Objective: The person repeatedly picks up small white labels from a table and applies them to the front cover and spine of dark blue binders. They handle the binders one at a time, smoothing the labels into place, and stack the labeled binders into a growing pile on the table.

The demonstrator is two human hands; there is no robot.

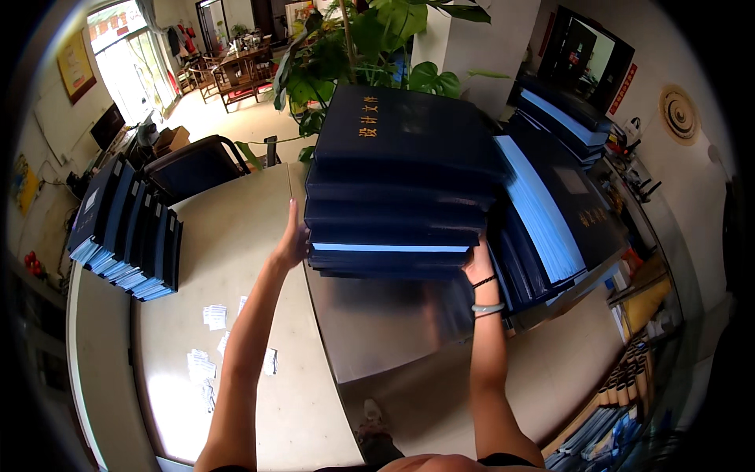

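A stack of thick dark blue document binders (397, 212) stands in front of me, with gold lettering on the top cover. Against its left side is my left hand (293, 238), thumb up and the other fingers partly hidden by the stack. My right hand (476, 263), with a dark band and a pale bangle at the wrist, grips the lower right corner. Between them the two hands hold the stack over a shiny metallic surface (385, 315). A light blue page edge shows in one of the lower binders.
More binders (543, 220) lean and lie close on the right, with another pile (566, 118) behind. Upright binders (130, 228) line the table's left end. Paper slips (202, 366) lie on the pale table (295, 393). A leafy plant (377, 39) rises behind the stack, near a chair (193, 169).
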